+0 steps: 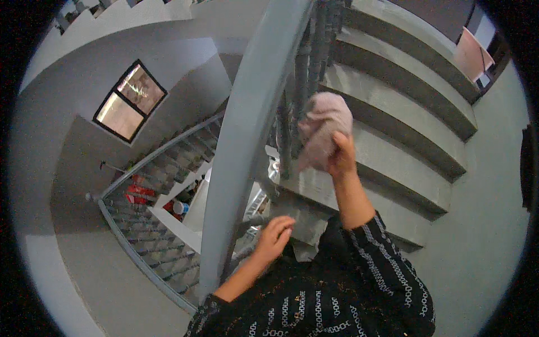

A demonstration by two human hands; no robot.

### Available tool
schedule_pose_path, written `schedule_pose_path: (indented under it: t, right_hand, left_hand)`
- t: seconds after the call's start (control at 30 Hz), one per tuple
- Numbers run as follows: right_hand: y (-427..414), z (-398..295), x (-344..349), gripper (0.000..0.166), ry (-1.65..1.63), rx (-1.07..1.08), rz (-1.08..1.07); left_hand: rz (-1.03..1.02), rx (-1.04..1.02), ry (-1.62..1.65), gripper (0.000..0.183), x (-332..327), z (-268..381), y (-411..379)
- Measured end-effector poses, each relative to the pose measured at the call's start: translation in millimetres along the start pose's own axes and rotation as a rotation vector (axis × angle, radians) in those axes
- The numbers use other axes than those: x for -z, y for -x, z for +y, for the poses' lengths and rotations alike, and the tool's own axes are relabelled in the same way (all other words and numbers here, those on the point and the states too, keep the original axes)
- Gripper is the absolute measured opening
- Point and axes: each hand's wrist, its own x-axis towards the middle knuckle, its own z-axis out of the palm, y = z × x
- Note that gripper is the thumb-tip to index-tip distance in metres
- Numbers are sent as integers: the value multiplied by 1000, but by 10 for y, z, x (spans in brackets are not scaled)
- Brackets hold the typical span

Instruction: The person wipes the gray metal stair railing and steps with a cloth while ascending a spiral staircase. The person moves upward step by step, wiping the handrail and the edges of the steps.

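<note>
My right hand (343,156) grips a bunched, pale pink cloth (326,113), thumb across its near side. The cloth is held up in front of the grey balusters (301,80), over the stair treads; whether it touches a baluster I cannot tell. Lower and to the left, my left hand (273,238) is held out in front of my body with loosely bent fingers and nothing visible in it. Close by that hand, the wide grey handrail (248,118) slants up through the middle of the view. My left forearm crosses in front of the railing's lower part.
Curved concrete steps (400,139) climb on the right along a pale wall (484,181). A pink bucket (471,54) stands near the top. Left of the handrail, the stairwell drops to a lower railing (139,265), with red items (141,191) beyond. A window (130,101) is in the curved wall.
</note>
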Motion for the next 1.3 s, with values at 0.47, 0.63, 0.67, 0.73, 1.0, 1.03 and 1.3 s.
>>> schedule_pose_path:
  t: [0.47,0.63,0.67,0.73,1.0,1.03,1.3]
  right_hand:
    - [247,3102,2010,64,923,20,243]
    - [199,2728,1686,44,1048,23,207]
    - [246,2671,1632,42,908,-28,259]
    - [373,2711,1357,39,860,11,319]
    - [-306,2414,1519,54,1154,95,-43]
    - [-489,2227,1646,53,1018,118,-173]
    - [-297,2919,2399,22,-113,-486,83]
  left_hand:
    - [168,-618,-443,13,755,812,216]
    - [450,-736,-626,39,786,791,122]
    - [322,-573,-525,28,657,863,173]
    - [50,-225,-406,19,432,1020,151]
    - [-148,139,-319,32,-35,118,217]
    - [-157,176,-304,33,-77,6,265]
    - [-226,322,-210,34,-451,-511,437]
